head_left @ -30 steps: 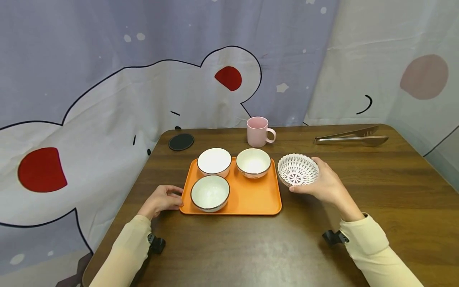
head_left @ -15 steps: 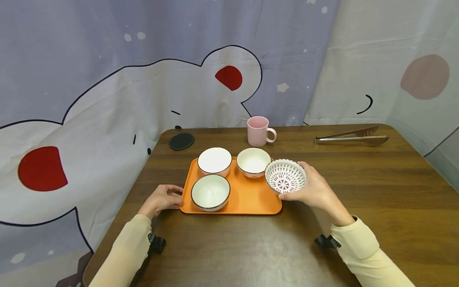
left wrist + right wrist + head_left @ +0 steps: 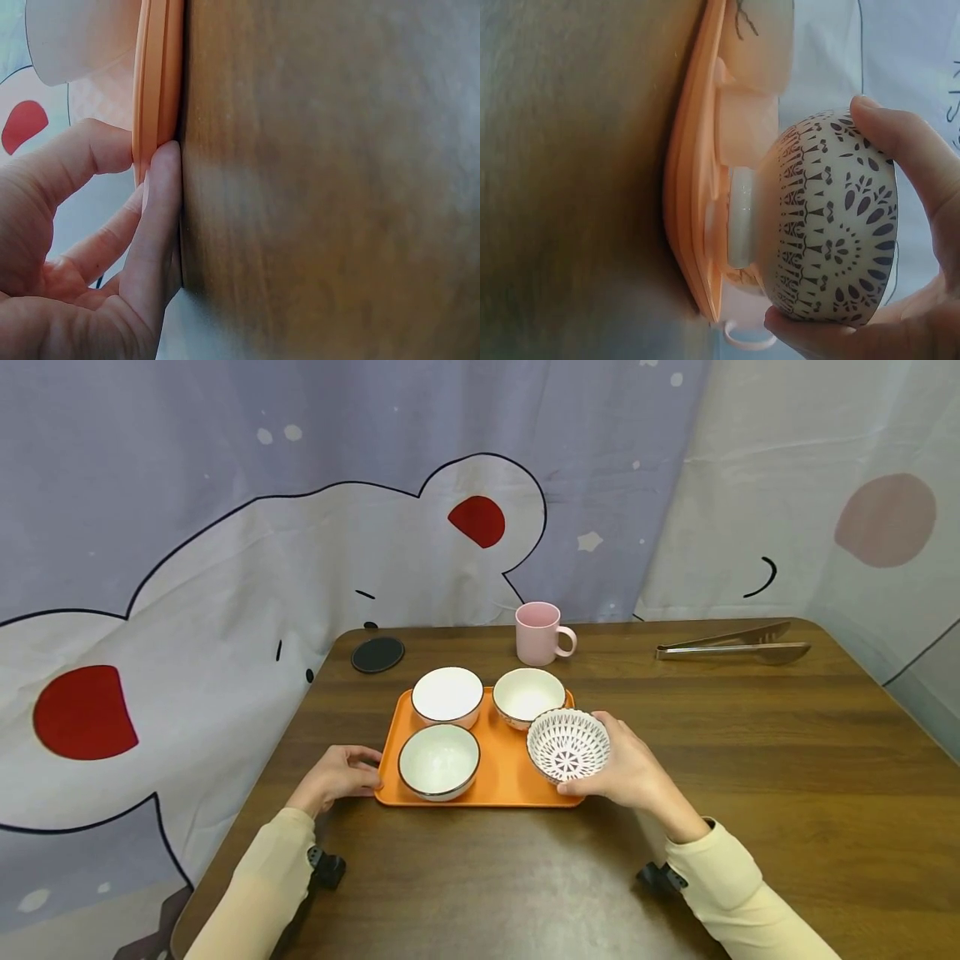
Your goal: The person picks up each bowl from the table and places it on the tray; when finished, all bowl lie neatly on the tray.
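My right hand (image 3: 630,768) grips a white bowl with a dark leaf-like pattern (image 3: 567,746) by its right side, thumb at the near edge. In the right wrist view the foot of that patterned bowl (image 3: 832,225) is close over the orange tray (image 3: 694,172). At the tray's left front corner, my left hand (image 3: 341,779) pinches the rim. The left wrist view has its fingertips (image 3: 166,161) on the orange edge. Three plain white bowls stand on the tray: one back left (image 3: 447,693), one back right (image 3: 528,695) and one dark-rimmed front left (image 3: 438,762).
Behind the tray stands a pink mug (image 3: 537,633), handle to the right. A black round coaster (image 3: 378,655) lies at the back left of the wooden table (image 3: 480,877). Metal tongs (image 3: 731,648) lie at the back right. A printed curtain (image 3: 315,552) hangs behind.
My right hand has carried the patterned bowl left and toward me, from beside the tray to over its right front part. The left hand has stayed at the tray's corner.
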### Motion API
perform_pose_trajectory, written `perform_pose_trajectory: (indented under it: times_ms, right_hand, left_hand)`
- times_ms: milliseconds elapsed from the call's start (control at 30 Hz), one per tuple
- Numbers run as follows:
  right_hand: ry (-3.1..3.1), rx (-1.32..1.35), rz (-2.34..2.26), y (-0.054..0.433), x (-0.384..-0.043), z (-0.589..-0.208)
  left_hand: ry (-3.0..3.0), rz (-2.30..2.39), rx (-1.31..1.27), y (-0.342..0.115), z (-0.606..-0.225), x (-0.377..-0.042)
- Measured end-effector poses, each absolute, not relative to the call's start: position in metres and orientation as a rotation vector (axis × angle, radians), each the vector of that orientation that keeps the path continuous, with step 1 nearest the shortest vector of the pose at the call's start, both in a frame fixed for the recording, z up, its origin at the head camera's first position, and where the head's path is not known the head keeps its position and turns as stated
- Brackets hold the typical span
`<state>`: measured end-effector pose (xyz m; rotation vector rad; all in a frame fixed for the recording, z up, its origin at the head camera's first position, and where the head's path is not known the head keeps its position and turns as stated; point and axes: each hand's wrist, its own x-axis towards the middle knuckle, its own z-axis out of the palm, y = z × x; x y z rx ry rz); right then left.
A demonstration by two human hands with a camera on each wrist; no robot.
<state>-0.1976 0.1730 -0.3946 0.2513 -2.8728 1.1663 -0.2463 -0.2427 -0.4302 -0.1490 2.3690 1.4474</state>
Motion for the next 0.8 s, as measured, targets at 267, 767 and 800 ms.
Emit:
perform_pose_trajectory:
  times_ms: [267, 767, 800]
  right_hand:
    - [-2.885, 0.314, 1.182, 0.154, -0.2, -0.404]
    - [-2.916, 0.427, 1.229, 0.136, -0.205, -0.416]
    - [-2.907, 0.433, 1.24, 0.136, -0.204, -0.417]
  left_hand:
    - [2.365, 1.454, -0.143, -0.243, -0.431, -0.245]
    - [2.368, 1.436, -0.124, -0.243, -0.43, -0.244]
    - [2.38, 1.423, -0.112, -0.244, -0.43, -0.243]
